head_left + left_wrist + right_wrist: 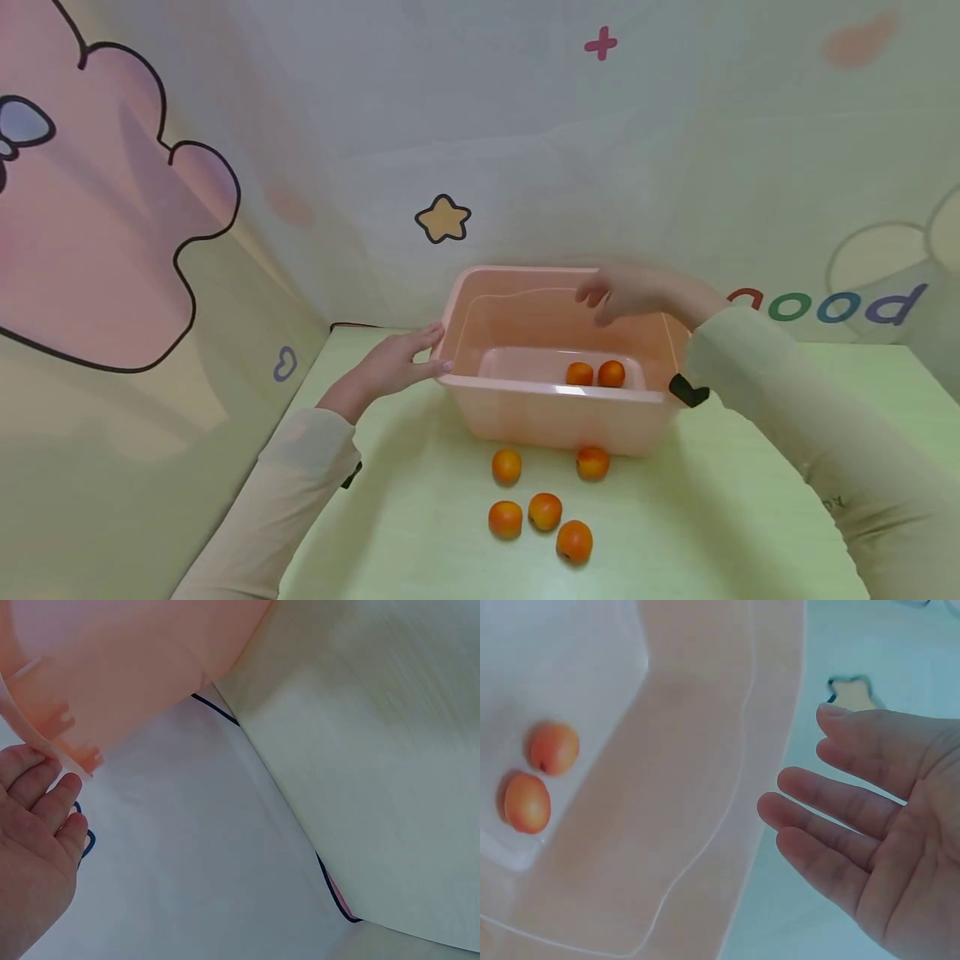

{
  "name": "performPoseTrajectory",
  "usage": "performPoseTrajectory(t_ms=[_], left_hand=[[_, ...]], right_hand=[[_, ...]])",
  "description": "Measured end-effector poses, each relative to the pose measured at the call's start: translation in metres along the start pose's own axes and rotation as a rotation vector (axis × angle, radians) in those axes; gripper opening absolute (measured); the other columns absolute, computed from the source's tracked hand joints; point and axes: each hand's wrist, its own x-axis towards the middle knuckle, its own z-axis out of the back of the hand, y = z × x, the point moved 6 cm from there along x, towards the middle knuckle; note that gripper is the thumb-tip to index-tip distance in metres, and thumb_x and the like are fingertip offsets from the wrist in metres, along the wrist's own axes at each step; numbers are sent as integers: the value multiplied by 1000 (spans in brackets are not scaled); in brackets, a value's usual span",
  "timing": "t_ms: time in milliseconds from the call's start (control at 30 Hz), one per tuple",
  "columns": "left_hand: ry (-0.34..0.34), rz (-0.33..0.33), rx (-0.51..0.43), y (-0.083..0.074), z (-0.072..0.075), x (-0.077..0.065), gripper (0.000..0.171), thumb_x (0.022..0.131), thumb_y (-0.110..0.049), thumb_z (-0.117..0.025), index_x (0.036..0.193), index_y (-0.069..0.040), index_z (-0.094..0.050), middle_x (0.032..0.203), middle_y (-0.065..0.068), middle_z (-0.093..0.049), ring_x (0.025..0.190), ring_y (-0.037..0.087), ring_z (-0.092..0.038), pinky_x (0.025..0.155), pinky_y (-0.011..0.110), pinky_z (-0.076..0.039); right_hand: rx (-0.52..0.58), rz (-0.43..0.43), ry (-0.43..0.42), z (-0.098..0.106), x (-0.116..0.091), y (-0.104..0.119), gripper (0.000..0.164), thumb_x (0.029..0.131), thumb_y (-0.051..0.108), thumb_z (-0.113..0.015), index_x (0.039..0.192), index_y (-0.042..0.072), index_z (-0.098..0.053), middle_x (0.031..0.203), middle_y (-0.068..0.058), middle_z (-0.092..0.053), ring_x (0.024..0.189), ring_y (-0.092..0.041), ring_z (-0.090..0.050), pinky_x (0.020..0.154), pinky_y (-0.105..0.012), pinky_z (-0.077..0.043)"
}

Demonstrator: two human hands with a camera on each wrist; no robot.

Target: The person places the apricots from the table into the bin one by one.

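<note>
A pink plastic tub (555,417) stands on the table, with two small orange-red fruits, apricot-like in look, on its floor; one fruit (553,748) shows up close in the right wrist view. My left hand (393,364) holds the tub's left rim near the front corner. The fingers (56,802) curl at the lip in the left wrist view, where the thumb is hidden. Over the tub's back right side hovers my right hand (630,292), palm bare and fingers loosely spread. Several more fruits, including one front fruit (574,542), lie before the tub.
The light green table (420,533) meets a patterned cloth wall (360,208) right behind the tub. Another printed cloth side (112,433) rises along the table's left edge.
</note>
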Motion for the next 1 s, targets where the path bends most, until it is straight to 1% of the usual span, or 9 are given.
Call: performPoseTrajectory(t_ms=[133,200,300,400,533,633,733,800,1000], left_hand=[[-12,5,20,-1,-1,0,75,81,-51,-54,140,-17,-24,146,2,-24,132,26,-28,101,50,-32],[-14,8,21,-2,-1,0,75,81,-51,-54,140,-18,-24,146,1,-24,132,27,-27,100,50,-32],[-22,5,22,-2,-2,0,74,81,-50,-54,140,-18,-24,146,1,-24,132,26,-28,100,50,-32],[-33,-18,36,-3,-3,0,74,81,-51,-53,140,-16,-24,146,2,-24,131,26,-29,101,49,-33],[-46,-55,45,-6,-3,0,75,81,-52,-53,140,-13,-26,145,4,-25,131,27,-29,101,48,-32],[-48,-57,39,-7,-3,0,73,82,-49,-54,139,-12,-26,146,4,-24,131,27,-28,101,48,-32],[-44,-48,43,-7,-3,-1,71,83,-46,-54,139,-13,-25,146,4,-22,132,26,-27,102,48,-31],[-42,-43,47,-6,-4,-1,70,84,-45,-54,140,-13,-25,146,4,-22,132,26,-26,102,48,-30],[-40,-45,47,-5,-4,-1,75,81,-52,-52,140,-13,-25,146,3,-22,132,25,-26,102,47,-31]], right_hand=[[-28,67,-25,-4,-15,14,38,82,7,-55,120,6,-52,118,-15,-55,103,-30,-54,84,-40,-49],[-54,115,-57,-6,-21,21,36,81,4,-54,117,5,-55,115,-15,-57,97,-29,-57,83,-40,-49],[-81,159,-98,-12,-31,30,33,80,4,-58,113,5,-58,110,-13,-61,92,-27,-59,81,-37,-50],[-103,201,-137,-18,-43,39,31,78,8,-63,109,6,-60,106,-9,-63,87,-22,-59,77,-34,-51],[-97,290,-187,-27,-60,52,27,76,10,-67,103,9,-63,100,-3,-64,83,-15,-60,74,-31,-51],[-72,339,-182,-37,-71,59,26,77,10,-65,103,12,-63,100,1,-64,82,-11,-59,73,-28,-51],[-56,343,-153,-47,-79,62,28,79,9,-63,107,13,-62,102,3,-64,85,-11,-58,73,-27,-50],[-49,344,-134,-53,-83,63,29,79,9,-62,108,12,-61,103,1,-63,86,-13,-58,73,-28,-50],[-22,281,-74,-73,-89,57,29,79,14,-64,108,13,-61,101,2,-63,87,-13,-57,74,-29,-49]])
